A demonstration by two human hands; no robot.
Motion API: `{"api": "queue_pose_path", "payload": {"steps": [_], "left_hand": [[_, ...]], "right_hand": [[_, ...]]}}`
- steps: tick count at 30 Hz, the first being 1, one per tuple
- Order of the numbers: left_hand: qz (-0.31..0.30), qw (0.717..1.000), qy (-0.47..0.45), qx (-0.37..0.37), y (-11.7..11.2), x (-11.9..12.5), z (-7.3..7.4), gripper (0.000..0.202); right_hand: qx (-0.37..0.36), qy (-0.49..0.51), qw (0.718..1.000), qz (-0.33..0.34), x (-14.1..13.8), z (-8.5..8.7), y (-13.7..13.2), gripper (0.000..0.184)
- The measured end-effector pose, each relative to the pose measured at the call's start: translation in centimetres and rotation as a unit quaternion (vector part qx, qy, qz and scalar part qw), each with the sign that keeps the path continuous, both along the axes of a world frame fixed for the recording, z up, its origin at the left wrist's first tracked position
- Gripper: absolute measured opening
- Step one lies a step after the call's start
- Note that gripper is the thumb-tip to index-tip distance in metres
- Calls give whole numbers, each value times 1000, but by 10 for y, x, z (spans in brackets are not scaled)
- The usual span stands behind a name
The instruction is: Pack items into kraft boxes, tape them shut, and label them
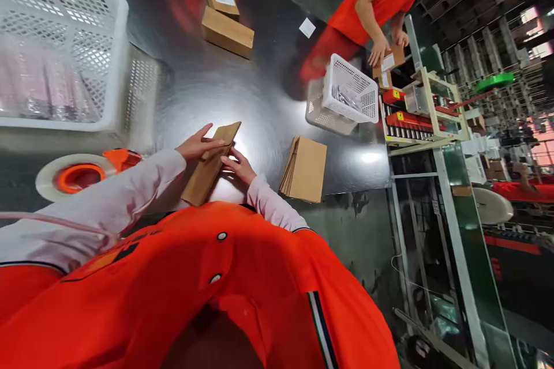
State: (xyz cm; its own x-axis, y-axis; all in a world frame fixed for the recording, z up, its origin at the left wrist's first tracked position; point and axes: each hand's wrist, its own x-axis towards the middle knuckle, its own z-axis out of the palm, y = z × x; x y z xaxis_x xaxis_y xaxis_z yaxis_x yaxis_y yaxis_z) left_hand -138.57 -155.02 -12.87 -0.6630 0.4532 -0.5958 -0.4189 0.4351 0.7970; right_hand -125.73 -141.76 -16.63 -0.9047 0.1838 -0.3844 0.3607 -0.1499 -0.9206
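A brown cardboard box [203,179], narrow and partly folded with one flap raised at its far end, stands on the metal table close to my body. My left hand [198,143] grips it from the left, fingers stretched across its upper part below the flap. From the right, my right hand [240,167] holds its side with thumb and fingers, the fingertips against the cardboard. What is inside the box is hidden. Just right of my right hand lies a fanned stack of flat cardboard boxes [306,170].
A tape dispenser [80,176] and a large white basket [115,57] with plastic-wrapped packs sit left. Closed boxes [227,31] lie farther back. A small white basket [352,89] stands right, before a roller conveyor [409,121]. A co-worker's hands [381,51] touch boxes there.
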Motion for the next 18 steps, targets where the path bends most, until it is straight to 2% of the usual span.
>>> {"api": "queue_pose_path", "payload": {"steps": [3, 6, 9, 11, 12, 13, 14, 16, 18], "left_hand": [[-5, 1000, -2, -11, -2, -10, 6, 131], [9, 1000, -13, 17, -11, -17, 9, 130], [19, 1000, 2, 13, -22, -21, 13, 119], [16, 999, 46, -4, -28, -26, 18, 106], [4, 996, 88, -21, -30, -31, 21, 100], [-21, 988, 145, -48, -31, -36, 24, 96], [-58, 971, 214, -85, -33, -42, 27, 93], [-150, 905, 354, -181, -36, -56, 32, 89], [-224, 835, 441, -241, -41, -66, 33, 80]], "right_hand": [[-28, 16, 999, -24, -19, -7, -17, 82], [-1, 33, 999, -24, -34, -11, -27, 94], [102, 49, 993, -31, -40, -5, -25, 97], [227, 84, 970, -6, -42, 8, -21, 84], [289, 108, 950, 50, -43, 17, -19, 72], [343, 134, 919, 140, -43, 29, -18, 61], [386, 158, 873, 253, -42, 41, -18, 51], [445, 181, 747, 459, -36, 68, -24, 41], [497, 168, 633, 569, -27, 93, -34, 36]]}}
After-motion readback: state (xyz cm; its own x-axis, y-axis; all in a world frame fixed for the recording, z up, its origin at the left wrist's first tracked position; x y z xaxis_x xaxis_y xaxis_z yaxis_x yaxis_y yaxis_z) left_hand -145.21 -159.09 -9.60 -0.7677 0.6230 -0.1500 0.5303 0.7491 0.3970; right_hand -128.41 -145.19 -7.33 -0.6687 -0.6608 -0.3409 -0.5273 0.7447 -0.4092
